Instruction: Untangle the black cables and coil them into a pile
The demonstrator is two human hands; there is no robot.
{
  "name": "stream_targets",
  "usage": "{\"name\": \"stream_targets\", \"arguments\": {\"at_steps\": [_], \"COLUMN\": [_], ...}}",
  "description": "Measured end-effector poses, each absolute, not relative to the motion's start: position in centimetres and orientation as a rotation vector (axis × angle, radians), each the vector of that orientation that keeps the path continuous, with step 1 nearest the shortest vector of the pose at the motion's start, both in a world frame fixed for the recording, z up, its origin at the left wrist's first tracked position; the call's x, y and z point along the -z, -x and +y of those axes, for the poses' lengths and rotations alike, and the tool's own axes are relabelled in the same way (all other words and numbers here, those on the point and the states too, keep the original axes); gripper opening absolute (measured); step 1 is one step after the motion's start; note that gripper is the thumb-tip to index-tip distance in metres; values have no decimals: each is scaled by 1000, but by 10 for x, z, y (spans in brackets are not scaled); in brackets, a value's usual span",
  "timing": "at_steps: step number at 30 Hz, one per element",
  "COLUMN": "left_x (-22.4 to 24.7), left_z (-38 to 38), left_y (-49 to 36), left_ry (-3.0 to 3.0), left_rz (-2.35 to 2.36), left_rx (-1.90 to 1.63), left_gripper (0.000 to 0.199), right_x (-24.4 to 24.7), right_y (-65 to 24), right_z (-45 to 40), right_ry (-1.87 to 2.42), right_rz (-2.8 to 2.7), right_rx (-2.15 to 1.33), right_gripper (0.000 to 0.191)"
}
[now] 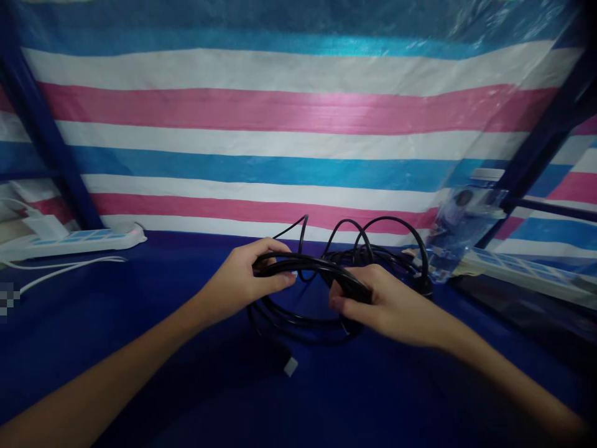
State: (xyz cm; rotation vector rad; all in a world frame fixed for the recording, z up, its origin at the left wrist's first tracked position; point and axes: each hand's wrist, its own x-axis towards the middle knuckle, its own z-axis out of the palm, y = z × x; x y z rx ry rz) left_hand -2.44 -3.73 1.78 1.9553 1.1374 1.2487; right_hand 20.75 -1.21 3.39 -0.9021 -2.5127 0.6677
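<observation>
A coiled black cable (308,262) is held up between my two hands over the dark blue table. My left hand (247,274) grips the coil's left side, thumb below and fingers above. On the right side, my right hand (373,298) is wrapped around the bundled strands. The lower loops of the coil hang beneath my hands. A plug with a pale metal end (290,366) dangles below; it looks like an HDMI connector. Behind my right hand lies a heap of more black cable (392,255), with a few loops standing up.
A white power strip (93,241) with a charger (45,224) and white cords (79,264) is at left. At right are a clear plastic bottle (461,218), another power strip (532,274) and a flat dark object (517,311). Striped sheeting (280,112) closes the back.
</observation>
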Motion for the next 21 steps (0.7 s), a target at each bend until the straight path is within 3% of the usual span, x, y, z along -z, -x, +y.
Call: {"name": "stream_targets", "arguments": {"at_steps": [4,9,13,16,21], "left_x": [-12,-12,-9,-1,5], "left_z": [-33,-43,-36,-27,-24], "left_y": [18,2,18,30,31], "left_ry": [-1619,-1185,-1663,-2112,-2300], "left_rz": [933,1019,1529,1862,1732], "left_rx": [-1018,-1091,-758,-393,-365], "left_gripper": [24,28,21,19,33], "right_x": [-37,-18,0,6,2], "right_y": [-213,-193,-185,-187,-193], "right_z": [-4,-6,-4,-2,-2], "right_ry": [862,875,1189,1230,1258], "right_rz": [-2276,-1856,-2349,-2518,-2688], "right_rx": [-1132,-1344,-792,-467,-131], "right_gripper": [11,32,34,46,32]}}
